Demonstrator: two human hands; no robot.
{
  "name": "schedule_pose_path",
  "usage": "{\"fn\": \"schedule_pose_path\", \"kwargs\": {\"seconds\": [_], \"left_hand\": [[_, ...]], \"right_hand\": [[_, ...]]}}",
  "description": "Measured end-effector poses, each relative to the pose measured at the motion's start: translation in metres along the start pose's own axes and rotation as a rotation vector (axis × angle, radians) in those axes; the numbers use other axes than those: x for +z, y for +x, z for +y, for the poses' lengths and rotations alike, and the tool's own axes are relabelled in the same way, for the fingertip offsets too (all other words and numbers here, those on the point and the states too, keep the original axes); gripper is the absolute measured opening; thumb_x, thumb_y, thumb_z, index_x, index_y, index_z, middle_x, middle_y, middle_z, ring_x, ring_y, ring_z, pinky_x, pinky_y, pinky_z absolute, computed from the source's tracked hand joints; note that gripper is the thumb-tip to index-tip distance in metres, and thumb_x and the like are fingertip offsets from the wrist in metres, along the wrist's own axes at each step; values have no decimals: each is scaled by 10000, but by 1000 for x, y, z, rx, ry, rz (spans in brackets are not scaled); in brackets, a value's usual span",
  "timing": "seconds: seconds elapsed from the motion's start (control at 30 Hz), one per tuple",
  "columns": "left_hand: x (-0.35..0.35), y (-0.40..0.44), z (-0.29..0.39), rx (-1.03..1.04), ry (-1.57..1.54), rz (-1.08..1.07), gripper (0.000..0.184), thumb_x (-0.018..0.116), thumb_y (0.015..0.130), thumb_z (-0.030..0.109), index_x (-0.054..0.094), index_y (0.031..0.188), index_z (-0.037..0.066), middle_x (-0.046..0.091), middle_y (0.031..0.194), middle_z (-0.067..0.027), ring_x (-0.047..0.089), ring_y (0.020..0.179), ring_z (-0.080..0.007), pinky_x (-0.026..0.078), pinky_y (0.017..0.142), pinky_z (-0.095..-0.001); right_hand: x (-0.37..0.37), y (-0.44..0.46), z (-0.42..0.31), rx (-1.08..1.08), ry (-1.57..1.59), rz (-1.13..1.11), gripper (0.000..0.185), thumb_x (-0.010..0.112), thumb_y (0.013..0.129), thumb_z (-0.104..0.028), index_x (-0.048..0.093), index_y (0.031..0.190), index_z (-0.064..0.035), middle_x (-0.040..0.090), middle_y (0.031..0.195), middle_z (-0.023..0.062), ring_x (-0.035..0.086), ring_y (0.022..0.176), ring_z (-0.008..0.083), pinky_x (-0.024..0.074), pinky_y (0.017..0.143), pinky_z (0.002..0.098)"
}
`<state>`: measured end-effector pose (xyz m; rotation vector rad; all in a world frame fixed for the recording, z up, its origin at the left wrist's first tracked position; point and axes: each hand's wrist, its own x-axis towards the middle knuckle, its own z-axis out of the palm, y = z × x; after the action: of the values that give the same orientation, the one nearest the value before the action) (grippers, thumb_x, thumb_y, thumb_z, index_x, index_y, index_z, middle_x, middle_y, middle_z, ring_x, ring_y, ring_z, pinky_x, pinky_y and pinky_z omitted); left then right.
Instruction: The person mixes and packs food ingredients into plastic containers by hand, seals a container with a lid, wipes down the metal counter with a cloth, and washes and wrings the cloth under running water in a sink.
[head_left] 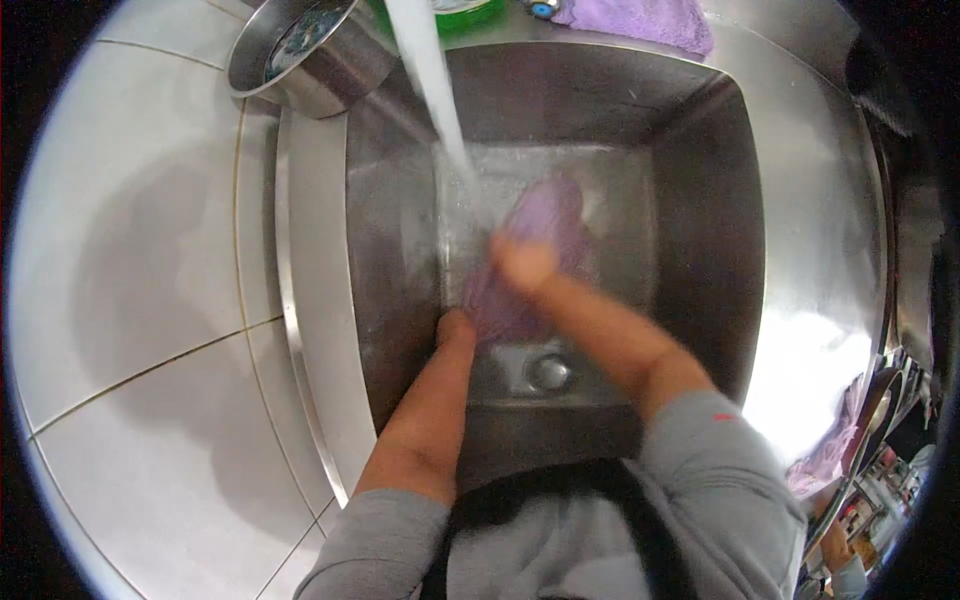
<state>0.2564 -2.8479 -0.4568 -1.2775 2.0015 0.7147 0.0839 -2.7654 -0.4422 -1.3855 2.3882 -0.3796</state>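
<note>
A wet purple cloth (pixel 555 215) is spread over the floor of a steel sink (pixel 690 200). My right hand (pixel 525 262), smeared by motion, is closed on the middle of the cloth. At the cloth's lower left edge my left hand (pixel 457 328) grips it, with most of its fingers hidden. A stream of water (pixel 425 70) falls into the sink just left of the cloth. The round drain (pixel 548 372) shows below the cloth, nearer to me.
A metal pot (pixel 325 70) with something dark inside stands at the sink's upper left corner. Behind the sink are a green container (pixel 468 15) and another purple cloth (pixel 640 22). White tiles (pixel 140 230) line the left; a steel counter (pixel 815 270) runs along the right, with a pinkish cloth (pixel 835 445) at its edge.
</note>
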Motion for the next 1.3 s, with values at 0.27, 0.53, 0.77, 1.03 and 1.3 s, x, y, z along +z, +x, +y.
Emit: {"fn": "schedule_pose_path", "kwargs": {"seconds": [0.27, 0.53, 0.77, 1.03, 1.3], "left_hand": [[-9, 0, 2, 91, 45, -62, 508, 645, 765, 380, 602, 1089, -8, 619, 1029, -225, 592, 991, -362, 475, 837, -398], [-87, 15, 96, 300, -1076, 374, 208, 566, 792, 139, 507, 940, 6, 559, 831, -115, 546, 713, -218, 434, 640, -360], [-200, -105, 121, 601, -1319, 403, 235, 433, 757, -83, 515, 953, 17, 549, 839, -81, 560, 770, -170, 471, 695, -299], [-190, -108, 108, 209, -1411, -172, 387, 511, 871, 423, 564, 1075, 98, 608, 1027, -92, 588, 881, -277, 435, 807, -571], [-185, -121, 113, 184, -1744, -900, 396, 454, 917, 423, 490, 958, 30, 557, 874, -112, 568, 804, -254, 474, 851, -460]], "right_hand": [[-46, 3, 96, 269, -161, 88, 219, 428, 869, -199, 518, 1055, -126, 645, 895, 133, 652, 786, 295, 508, 635, 459], [-93, 6, 17, 135, -228, -19, 592, 589, 801, -246, 370, 1348, -182, 255, 1448, 157, 184, 1356, 328, 103, 1037, 641], [-88, 23, -7, 519, 838, -170, 519, 652, 733, -163, 491, 1214, -52, 527, 1187, 228, 564, 1042, 296, 483, 815, 443], [-172, -2, -68, 231, 914, 383, 406, 674, 677, -114, 529, 1038, 3, 574, 1021, 222, 579, 902, 336, 466, 751, 405], [-200, -93, -164, -346, 570, 674, 340, 622, 616, -40, 531, 939, 22, 521, 1154, 194, 459, 1086, 390, 345, 921, 515]]}}
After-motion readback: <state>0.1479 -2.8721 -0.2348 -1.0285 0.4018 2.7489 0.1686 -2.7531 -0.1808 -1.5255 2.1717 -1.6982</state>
